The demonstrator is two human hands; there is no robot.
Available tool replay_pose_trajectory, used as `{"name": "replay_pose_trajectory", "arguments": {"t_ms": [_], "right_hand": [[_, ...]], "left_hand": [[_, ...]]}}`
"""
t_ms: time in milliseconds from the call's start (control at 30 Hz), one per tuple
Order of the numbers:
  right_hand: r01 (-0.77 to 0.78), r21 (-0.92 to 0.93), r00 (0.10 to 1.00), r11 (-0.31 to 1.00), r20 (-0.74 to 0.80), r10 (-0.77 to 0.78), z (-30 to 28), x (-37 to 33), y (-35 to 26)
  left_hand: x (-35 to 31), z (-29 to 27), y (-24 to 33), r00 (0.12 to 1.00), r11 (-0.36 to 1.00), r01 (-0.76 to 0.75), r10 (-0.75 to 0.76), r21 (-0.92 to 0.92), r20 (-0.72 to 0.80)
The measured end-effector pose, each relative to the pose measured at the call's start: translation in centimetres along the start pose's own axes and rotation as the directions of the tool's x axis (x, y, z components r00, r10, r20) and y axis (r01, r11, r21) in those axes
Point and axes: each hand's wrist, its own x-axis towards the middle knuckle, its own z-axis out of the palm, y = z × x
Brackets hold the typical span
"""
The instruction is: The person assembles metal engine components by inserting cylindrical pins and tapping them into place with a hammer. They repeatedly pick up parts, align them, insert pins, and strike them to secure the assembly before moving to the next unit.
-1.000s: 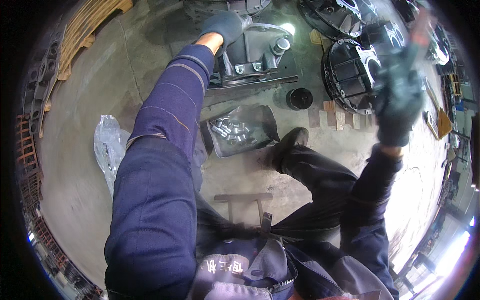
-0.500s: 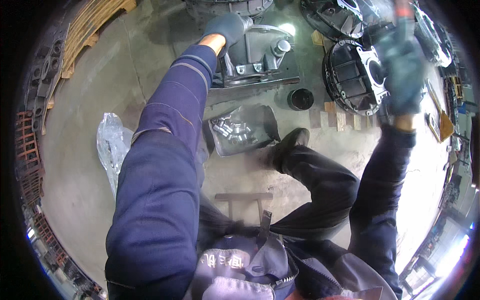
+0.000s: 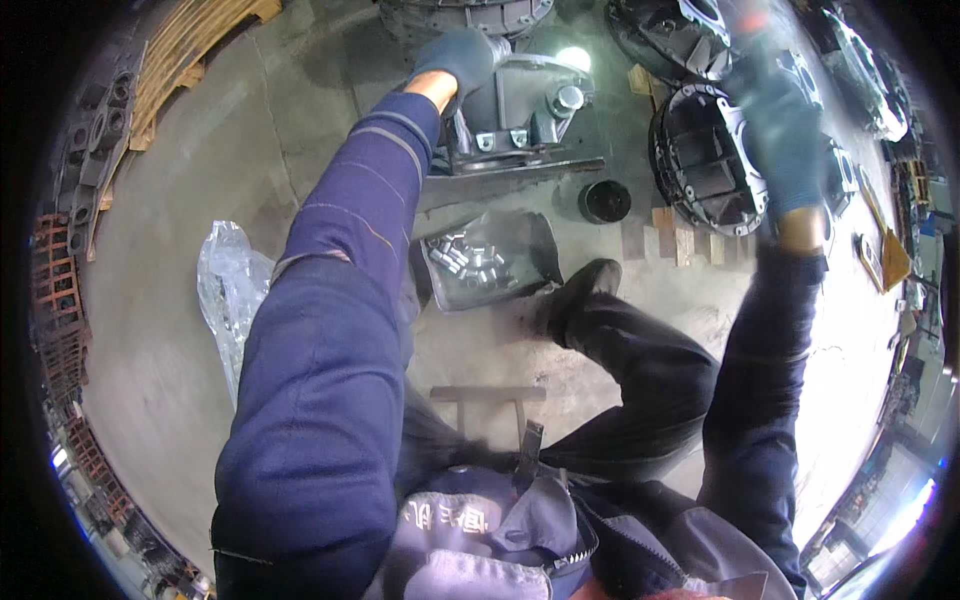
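My left hand [image 3: 455,60], in a dark glove, is closed at the upper left of a grey metal casting [image 3: 515,105]. A silver cylindrical piece [image 3: 498,48] shows at its fingertips; the fingers are partly hidden. Another silver cylinder [image 3: 568,98] sits upright at the casting's right side. My right hand [image 3: 785,140], gloved and smeared by motion, is raised at the right, closed around a blurred tool with a red-orange part [image 3: 750,22], possibly a hammer. Below the casting, a dark scoop-like pan [image 3: 515,275] holds several small silver cylinders [image 3: 470,258].
A black round can [image 3: 605,201] stands right of the casting. Round black housings [image 3: 700,160] lie to the right and behind. A clear plastic bag [image 3: 225,280] lies on the floor at left, with a wooden pallet [image 3: 190,70] beyond. A low metal stand [image 3: 487,395] is near my legs.
My right hand and the blurred tool have swung left and slightly up. My left hand stays at the casting; the whole view has shifted slightly.
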Motion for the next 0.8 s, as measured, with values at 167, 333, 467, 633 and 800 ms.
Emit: {"name": "replay_pose_trajectory", "arguments": {"t_ms": [167,333,467,633,800], "right_hand": [[-0.025,-0.112,0.905,0.993,-0.424,-0.025,5.2,-2.0,-3.5],[-0.254,-0.004,0.914,0.967,0.327,0.241,12.8,-7.5,-0.2],[-0.029,-0.135,0.987,0.99,0.155,0.05,5.0,-2.2,1.3],[0.068,-0.256,0.936,0.964,-0.319,-0.15,0.2,1.4,-2.3],[-0.142,-0.066,0.987,0.988,0.071,0.146,13.0,-7.1,-1.6]], "left_hand": [[-0.8,-0.6,0.8,1.0,0.999,0.008,-0.007,-0.033,0.022],[-0.8,-0.7,1.1,0.998,0.998,0.057,-0.057,0.023,-0.01],[-0.6,-0.5,0.9,0.999,1.0,0.023,-0.022,-0.007,0.031],[-0.6,-0.4,0.8,0.999,1.0,0.026,-0.025,-0.007,0.021],[-0.7,-0.2,0.7,0.999,0.999,0.012,-0.013,0.031,0.03]]}}
